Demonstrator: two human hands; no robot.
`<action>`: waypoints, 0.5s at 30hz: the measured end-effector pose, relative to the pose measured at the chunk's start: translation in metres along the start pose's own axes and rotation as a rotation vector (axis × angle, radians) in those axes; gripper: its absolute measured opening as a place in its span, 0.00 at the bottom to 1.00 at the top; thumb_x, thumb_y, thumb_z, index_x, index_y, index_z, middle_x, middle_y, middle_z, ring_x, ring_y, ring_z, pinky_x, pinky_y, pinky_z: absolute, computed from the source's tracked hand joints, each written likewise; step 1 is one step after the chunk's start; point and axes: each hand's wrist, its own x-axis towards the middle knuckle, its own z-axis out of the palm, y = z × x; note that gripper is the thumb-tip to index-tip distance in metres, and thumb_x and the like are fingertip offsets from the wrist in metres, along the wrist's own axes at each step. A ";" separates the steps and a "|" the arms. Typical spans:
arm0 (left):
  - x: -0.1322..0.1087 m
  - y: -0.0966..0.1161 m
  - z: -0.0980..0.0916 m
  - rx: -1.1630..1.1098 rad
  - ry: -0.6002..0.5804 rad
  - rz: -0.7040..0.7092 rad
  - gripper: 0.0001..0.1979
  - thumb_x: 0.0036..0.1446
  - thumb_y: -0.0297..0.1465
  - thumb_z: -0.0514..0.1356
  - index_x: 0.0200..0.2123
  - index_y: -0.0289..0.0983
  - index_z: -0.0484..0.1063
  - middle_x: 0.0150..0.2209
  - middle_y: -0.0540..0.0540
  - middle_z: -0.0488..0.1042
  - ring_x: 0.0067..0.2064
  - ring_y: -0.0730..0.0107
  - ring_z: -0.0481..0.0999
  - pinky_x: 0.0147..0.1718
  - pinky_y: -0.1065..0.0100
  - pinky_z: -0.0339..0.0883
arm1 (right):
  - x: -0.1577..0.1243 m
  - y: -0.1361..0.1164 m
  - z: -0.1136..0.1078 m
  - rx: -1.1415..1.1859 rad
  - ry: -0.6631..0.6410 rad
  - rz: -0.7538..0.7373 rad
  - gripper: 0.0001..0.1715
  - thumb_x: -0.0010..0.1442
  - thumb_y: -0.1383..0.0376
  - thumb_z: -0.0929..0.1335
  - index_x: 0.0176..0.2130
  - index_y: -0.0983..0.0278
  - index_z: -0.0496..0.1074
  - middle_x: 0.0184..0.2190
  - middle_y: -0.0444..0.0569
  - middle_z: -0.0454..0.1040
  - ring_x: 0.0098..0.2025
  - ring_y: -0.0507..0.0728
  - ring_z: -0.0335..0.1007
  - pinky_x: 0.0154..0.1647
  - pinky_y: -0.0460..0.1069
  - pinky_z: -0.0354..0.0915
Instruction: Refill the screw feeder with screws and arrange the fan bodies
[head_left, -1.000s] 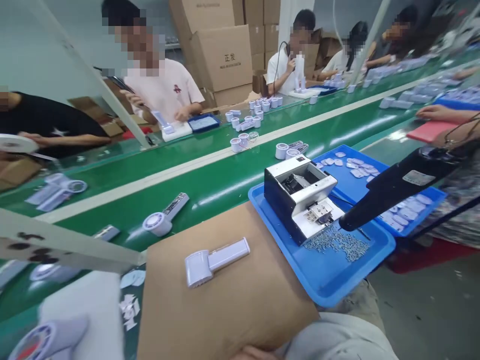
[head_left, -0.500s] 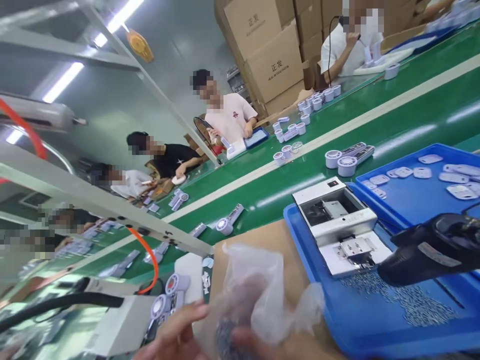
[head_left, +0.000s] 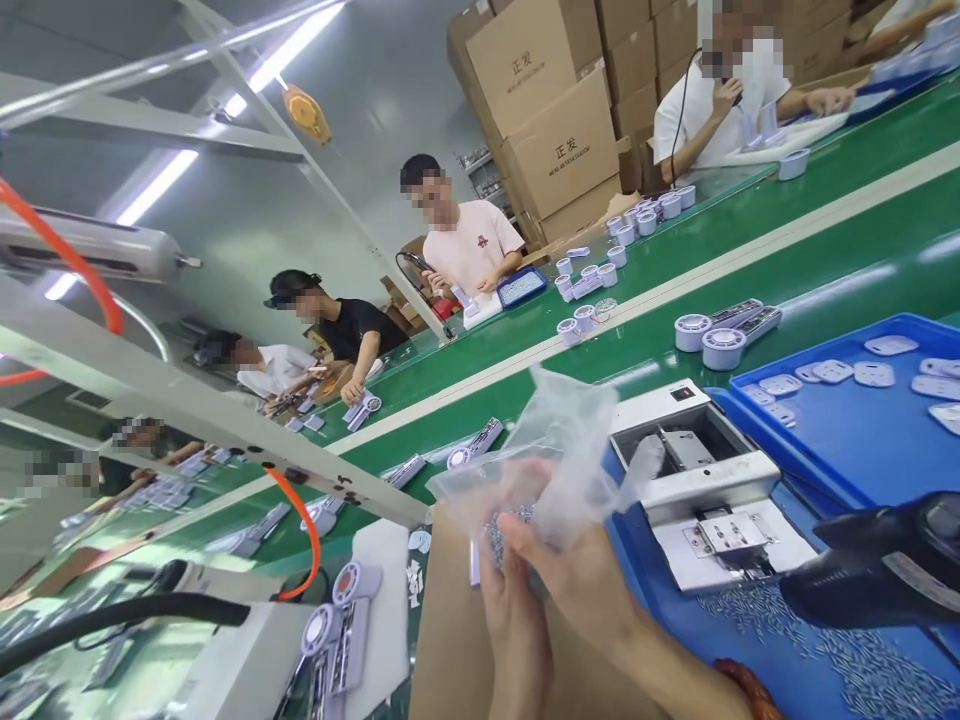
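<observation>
A clear plastic bag (head_left: 574, 430) with small screws at its bottom is held up over the brown cardboard surface (head_left: 450, 640). My left hand (head_left: 514, 605) is wrapped round its lower left side, with some fingers seen through the film. Closed on the lower right side is my right hand (head_left: 585, 575), its thumb pressed against the screws. The bag's upper part stands up loosely, and a twisted end hangs in front of the white screw feeder (head_left: 731, 470) to the right.
Loose screws (head_left: 862, 650) lie in the blue tray (head_left: 637, 590) beside the feeder. A black electric screwdriver (head_left: 885, 560) juts in from the right. White covers fill part of another blue tray (head_left: 840, 440). Small fans (head_left: 337, 630) lie at left. Co-workers sit across the green conveyor (head_left: 645, 370).
Both hands have risen with the bag from the lower edge of the picture. My left hand, apart at the lower left before, now grips the bag. The view has shifted slightly.
</observation>
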 end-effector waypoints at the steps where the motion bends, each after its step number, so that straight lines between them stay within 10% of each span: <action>1: 0.004 0.005 0.000 0.045 -0.009 0.049 0.40 0.62 0.66 0.71 0.62 0.42 0.77 0.54 0.38 0.89 0.55 0.50 0.92 0.46 0.62 0.90 | 0.001 0.000 -0.002 -0.025 0.042 -0.013 0.40 0.66 0.48 0.87 0.64 0.68 0.82 0.61 0.58 0.75 0.61 0.68 0.77 0.67 0.53 0.79; 5: 0.021 0.022 0.003 0.125 -0.066 0.118 0.38 0.61 0.65 0.73 0.57 0.43 0.72 0.38 0.48 0.85 0.28 0.63 0.85 0.24 0.66 0.81 | 0.010 -0.001 -0.009 0.086 0.094 0.119 0.53 0.61 0.35 0.87 0.64 0.69 0.78 0.59 0.62 0.75 0.42 0.65 0.79 0.19 0.47 0.69; 15: 0.031 0.065 0.038 0.263 -0.214 0.240 0.33 0.52 0.53 0.80 0.49 0.43 0.69 0.35 0.51 0.83 0.22 0.70 0.77 0.14 0.69 0.73 | 0.026 -0.005 -0.014 0.468 0.205 0.240 0.46 0.53 0.43 0.91 0.57 0.66 0.81 0.58 0.55 0.77 0.44 0.63 0.76 0.26 0.47 0.71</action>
